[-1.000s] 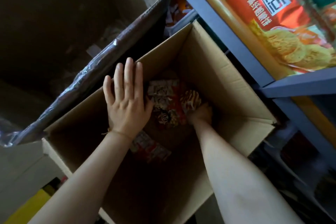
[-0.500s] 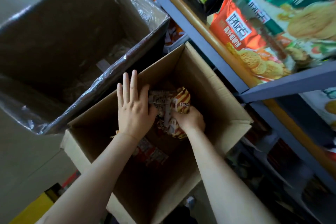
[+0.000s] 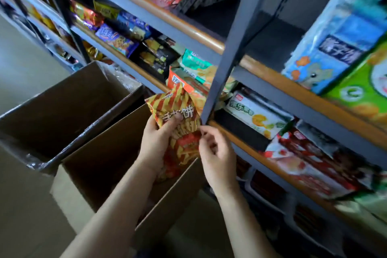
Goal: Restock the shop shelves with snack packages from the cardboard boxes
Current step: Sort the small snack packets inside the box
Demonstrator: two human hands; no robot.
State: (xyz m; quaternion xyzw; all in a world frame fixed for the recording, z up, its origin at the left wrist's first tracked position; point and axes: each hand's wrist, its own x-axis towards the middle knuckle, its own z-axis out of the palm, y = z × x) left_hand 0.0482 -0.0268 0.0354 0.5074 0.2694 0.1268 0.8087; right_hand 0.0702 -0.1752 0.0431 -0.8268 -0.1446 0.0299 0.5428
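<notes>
The left hand (image 3: pixel 159 142) grips a red-and-yellow striped snack bag (image 3: pixel 178 123), thumb curled across its front, fingers behind. The right hand (image 3: pixel 215 153) sits just at the bag's three o'clock, fingertips pinched lightly at its edge. The bag hangs upright above the nearer cardboard box (image 3: pixel 109 153), whose inside is too dark to make out. A second cardboard box (image 3: pixel 62 107), lined with clear plastic, stands at the first one's ten o'clock, touching it. At one to three o'clock of the bag rise the grey shelves (image 3: pixel 222 48), packed with snack bags and boxes. Half a second ago the bag was down inside the box in the right hand, with the left hand flat on the box rim; now it is lifted clear and both hands are on it.
</notes>
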